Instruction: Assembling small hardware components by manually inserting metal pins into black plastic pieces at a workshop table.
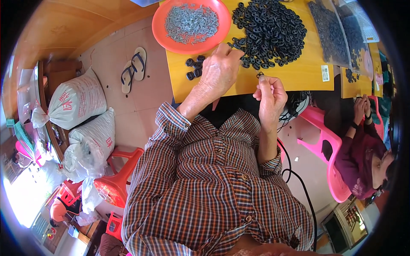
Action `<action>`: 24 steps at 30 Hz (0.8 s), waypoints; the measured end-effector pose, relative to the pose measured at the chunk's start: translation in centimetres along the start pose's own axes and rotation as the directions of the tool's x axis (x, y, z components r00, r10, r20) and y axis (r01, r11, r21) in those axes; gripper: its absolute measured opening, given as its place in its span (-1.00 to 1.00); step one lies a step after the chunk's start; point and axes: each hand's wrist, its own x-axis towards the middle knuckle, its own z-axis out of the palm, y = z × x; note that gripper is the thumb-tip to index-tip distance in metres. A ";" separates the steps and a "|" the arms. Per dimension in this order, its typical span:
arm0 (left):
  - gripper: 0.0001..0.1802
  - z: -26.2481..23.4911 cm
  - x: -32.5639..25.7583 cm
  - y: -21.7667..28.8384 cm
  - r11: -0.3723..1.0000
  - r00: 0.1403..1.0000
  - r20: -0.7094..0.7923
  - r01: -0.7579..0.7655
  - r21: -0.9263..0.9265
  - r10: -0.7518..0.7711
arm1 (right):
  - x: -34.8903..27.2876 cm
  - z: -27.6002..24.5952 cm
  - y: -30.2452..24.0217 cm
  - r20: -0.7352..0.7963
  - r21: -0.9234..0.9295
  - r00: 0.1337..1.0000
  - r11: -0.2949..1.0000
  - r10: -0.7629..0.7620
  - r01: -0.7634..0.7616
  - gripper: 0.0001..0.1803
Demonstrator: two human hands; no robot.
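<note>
My right hand (272, 96) pinches a small black piece with holes (260, 74) between thumb and finger, just above the table's near edge. My left hand (222, 70) is closed, its fingertips bent down at the near left border of a heap of small black oval two-holed pieces (271, 34). Whatever those fingertips may hold is hidden. Beside that hand, to its left, sits a small group of thicker black parts (191, 75). A red round plate (159, 32) full of small grey metal pins or screws (192, 23) stands farther back on the left.
The yellow table (303, 79) carries clear bags of black parts (331, 36) on the right. A co-worker (363, 160) sits to the right by a pink chair (329, 158). White sacks (81, 100), a red stool (124, 170) and sandals (133, 70) are on the left; a black cable (305, 192) hangs nearby.
</note>
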 end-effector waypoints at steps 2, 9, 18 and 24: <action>-0.79 0.1 0.2 0.2 1.000 0.999 0.032 -0.012 0.029 0.011 | 0.0 0.0 0.0 0.007 0.005 1.000 1.000 -0.014 0.014 -0.85; -0.78 0.7 0.3 -0.1 0.990 0.997 0.070 -0.035 0.133 0.026 | 0.2 -0.1 0.1 0.010 0.018 1.000 1.000 -0.017 0.017 -0.84; -0.84 0.0 -0.5 -0.7 1.000 1.000 0.010 -0.021 -0.004 0.021 | 0.1 -0.1 0.4 0.011 0.007 1.000 1.000 0.013 -0.014 -0.86; -0.83 0.1 -0.7 0.8 0.992 0.988 0.082 -0.129 0.010 0.128 | 0.0 -0.1 0.2 0.011 0.018 1.000 1.000 -0.004 0.004 -0.86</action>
